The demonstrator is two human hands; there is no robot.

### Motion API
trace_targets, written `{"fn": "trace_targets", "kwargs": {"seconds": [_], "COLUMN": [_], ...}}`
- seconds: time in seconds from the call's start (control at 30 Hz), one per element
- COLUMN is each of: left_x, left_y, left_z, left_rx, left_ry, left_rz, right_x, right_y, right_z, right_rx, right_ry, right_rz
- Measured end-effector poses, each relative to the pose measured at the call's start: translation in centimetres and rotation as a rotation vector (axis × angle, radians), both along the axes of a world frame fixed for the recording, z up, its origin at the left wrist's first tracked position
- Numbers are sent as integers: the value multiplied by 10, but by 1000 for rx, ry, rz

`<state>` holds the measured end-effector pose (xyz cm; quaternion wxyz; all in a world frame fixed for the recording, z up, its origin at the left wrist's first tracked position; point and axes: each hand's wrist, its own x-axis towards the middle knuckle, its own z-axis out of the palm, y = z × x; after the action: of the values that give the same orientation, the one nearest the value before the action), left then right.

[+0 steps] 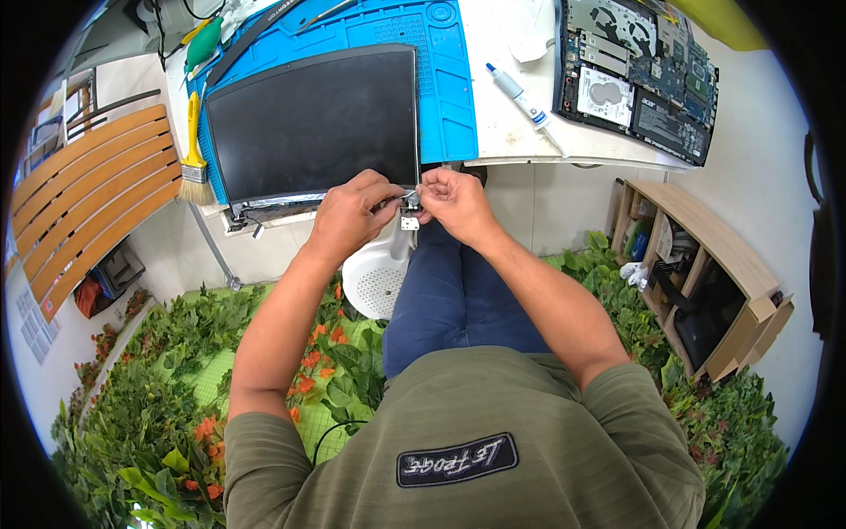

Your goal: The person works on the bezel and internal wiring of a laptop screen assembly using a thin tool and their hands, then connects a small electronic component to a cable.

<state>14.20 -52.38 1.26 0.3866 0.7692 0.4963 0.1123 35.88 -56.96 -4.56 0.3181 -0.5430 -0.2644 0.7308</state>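
A dark laptop screen [317,123] in its lid lies on a blue work mat [445,106], its lower edge jutting over the table's front. At its lower right corner sits a metal hinge [410,223] with a small plate hanging down. My left hand [354,216] is closed there, its fingertips pinching what looks like a thin grey cable beside the hinge. Just right of it, my right hand [458,207] is also closed in a pinch at the corner; its fingers hide what they hold. Another hinge with a loose cable end [257,232] shows at the lower left corner.
A yellow-handled brush [194,159] stands out over the table's left edge. To the right lie a syringe-like tube [520,95] and an opened laptop base [634,79]. Below are a white perforated stool [374,280], leafy plants and a wooden shelf [705,256].
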Motion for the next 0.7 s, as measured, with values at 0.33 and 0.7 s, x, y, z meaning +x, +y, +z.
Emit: {"fn": "trace_targets", "kwargs": {"seconds": [0.33,0.7], "left_x": [0,9], "left_y": [8,14], "left_z": [2,6], "left_rx": [37,71], "left_ry": [13,54], "left_rz": [-120,-209], "right_x": [1,-4], "right_y": [0,-1], "right_z": [-1,1], "right_rx": [-7,12], "right_ry": [4,-17], "right_rz": [15,-32]}}
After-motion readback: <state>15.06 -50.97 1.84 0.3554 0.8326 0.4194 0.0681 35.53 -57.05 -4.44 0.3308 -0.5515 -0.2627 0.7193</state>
